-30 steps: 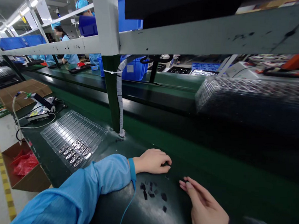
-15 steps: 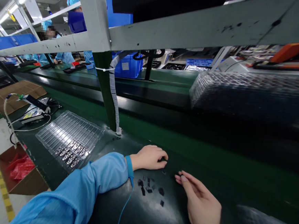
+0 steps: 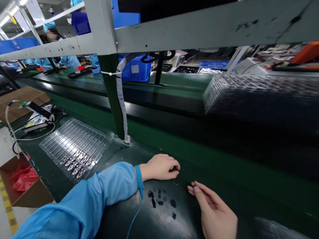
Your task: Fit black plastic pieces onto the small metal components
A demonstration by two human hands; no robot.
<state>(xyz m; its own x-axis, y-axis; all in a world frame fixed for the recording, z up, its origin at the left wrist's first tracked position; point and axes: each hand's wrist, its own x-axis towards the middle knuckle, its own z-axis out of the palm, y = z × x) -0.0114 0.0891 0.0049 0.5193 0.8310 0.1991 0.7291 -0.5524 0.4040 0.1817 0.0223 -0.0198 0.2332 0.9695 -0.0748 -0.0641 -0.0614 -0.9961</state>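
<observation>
The workbench (image 3: 194, 236) forms the main work surface; a clear compartmented tray (image 3: 64, 134) lies flat on it, toward the left, with metallic components (image 3: 78, 163) seated in two rows at its near end. The left hand (image 3: 159, 167) rests palm-down on the bench, fingers curled with thumb and index tips close together; whether anything is held beneath them cannot be told. The right hand (image 3: 218, 216) is turned inward, thumb and fingertips closed in a pinch on a small dark bit (image 3: 193, 185), mostly covered by the fingers. The loose dark pieces (image 3: 159, 202) lie scattered on the bench below the left hand and to the left of the right hand, touching neither. The step in hand is judged to be fingertip handling of one small part; the next move calls for a light, steady pinch and clearance from the loose pieces. One narrow piece (image 3: 153, 203) has its long axis running roughly toward the person, slightly oblique; the detached piece (image 3: 174, 216) is nearly square, with no evident long axis. The pinched bit is too small for its direction to be read.
</observation>
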